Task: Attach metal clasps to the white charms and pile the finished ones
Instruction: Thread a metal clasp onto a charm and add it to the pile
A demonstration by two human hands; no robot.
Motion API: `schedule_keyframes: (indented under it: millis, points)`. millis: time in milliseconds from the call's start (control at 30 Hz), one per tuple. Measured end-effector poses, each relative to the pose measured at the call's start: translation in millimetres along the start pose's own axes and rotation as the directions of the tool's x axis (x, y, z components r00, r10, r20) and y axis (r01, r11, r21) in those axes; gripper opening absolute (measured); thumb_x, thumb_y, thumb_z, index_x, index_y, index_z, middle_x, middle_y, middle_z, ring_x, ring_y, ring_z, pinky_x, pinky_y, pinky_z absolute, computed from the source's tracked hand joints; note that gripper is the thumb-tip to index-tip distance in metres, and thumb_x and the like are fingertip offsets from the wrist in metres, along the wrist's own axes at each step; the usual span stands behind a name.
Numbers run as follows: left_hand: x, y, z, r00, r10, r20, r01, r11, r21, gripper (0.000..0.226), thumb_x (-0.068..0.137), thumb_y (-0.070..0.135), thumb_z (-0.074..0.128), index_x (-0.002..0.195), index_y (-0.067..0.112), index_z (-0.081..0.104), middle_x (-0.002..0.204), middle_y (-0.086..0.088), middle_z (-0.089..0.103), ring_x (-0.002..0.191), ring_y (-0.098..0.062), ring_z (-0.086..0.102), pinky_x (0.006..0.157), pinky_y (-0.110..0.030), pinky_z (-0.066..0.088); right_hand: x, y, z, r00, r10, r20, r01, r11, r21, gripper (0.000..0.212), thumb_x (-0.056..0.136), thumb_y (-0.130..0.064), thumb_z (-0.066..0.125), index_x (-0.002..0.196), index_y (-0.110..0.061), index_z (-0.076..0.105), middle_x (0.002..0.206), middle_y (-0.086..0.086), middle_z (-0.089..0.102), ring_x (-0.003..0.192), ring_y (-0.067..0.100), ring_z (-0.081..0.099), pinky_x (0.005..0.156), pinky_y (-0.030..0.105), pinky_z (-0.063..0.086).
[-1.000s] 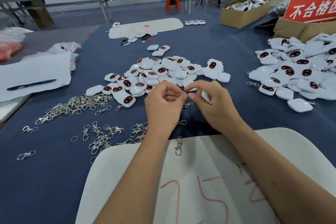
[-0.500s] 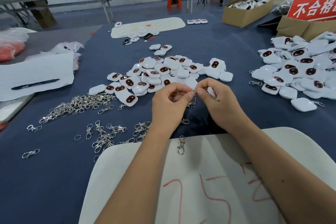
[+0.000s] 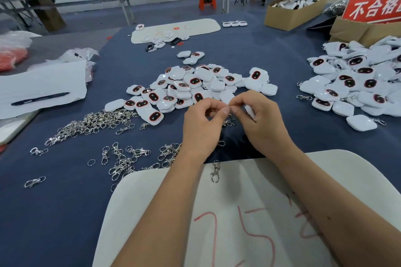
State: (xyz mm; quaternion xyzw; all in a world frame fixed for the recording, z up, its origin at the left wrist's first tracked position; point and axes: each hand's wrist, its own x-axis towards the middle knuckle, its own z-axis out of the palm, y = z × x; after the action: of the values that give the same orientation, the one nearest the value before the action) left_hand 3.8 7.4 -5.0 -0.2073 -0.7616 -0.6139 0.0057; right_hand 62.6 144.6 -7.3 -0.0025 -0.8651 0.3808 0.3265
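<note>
Left hand (image 3: 202,124) and right hand (image 3: 261,119) pinch one clasp (image 3: 229,120) together above the table (image 3: 65,212), right apparently also holding a charm (image 3: 249,110), mostly hidden; a slipped pinch could drop the clasp among loose clasps (image 3: 93,122).

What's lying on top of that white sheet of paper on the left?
A dark pen lies across the paper. The sheet covers whatever is beneath it, so that cannot be seen.
</note>
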Motion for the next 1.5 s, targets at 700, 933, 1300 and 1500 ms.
schedule_keyframes:
  millis: [700,933,1300,1500]
  points:
    - [-2.9,3.6,-2.1,0.995,0.076,0.062,-0.074,0.997,-0.027,0.023,0.094,0.01,0.069,0.084,0.03,0.07,0.081,0.021,0.072,0.077,0.002,0.064,0.075,-0.012,0.05,-0.2,4.9,-4.2,0.985,0.163,0.061,-0.173,0.948,0.269,0.019,0.098,-0.01,0.068,0.085,-0.022,0.073,0.076,-0.015,0.068,0.074,0.001,0.056,0.072,0.014,0.045]
    - [-6.7,1.7,3.4,0.974,0.226,0.012,-0.226,0.965,0.131,0.011,0.097,0.006,0.061,0.093,0.013,0.069,0.087,0.007,0.069,0.08,-0.008,0.061,0.071,-0.008,0.043,-2.5,-0.3,-4.4,0.991,0.134,0.001,-0.13,0.961,0.245,0.014,0.096,-0.008,0.071,0.087,-0.019,0.074,0.082,-0.013,0.072,0.081,0.005,0.064,0.076,0.013,0.046]
    - [-7.2,0.4,5.2,0.927,0.371,-0.057,-0.358,0.919,0.162,0.014,0.099,0.006,0.058,0.091,0.015,0.065,0.088,0.009,0.064,0.083,-0.009,0.058,0.075,-0.022,0.046,-4.3,-5.1,-4.4,0.986,-0.074,-0.149,0.083,0.995,0.056,0.01,0.095,-0.002,0.072,0.087,-0.007,0.073,0.082,-0.003,0.069,0.08,0.02,0.062,0.074,0.031,0.048]
    - [-7.1,3.8,6.1,0.915,0.398,-0.064,-0.388,0.913,0.124,0.012,0.099,0.006,0.061,0.091,0.013,0.068,0.089,0.005,0.067,0.086,-0.013,0.061,0.075,-0.022,0.048,-5.0,-5.7,-2.5,0.986,0.012,-0.165,0.014,0.987,0.158,0.012,0.094,0.0,0.07,0.088,-0.01,0.072,0.084,-0.006,0.07,0.082,0.016,0.064,0.076,0.02,0.046]
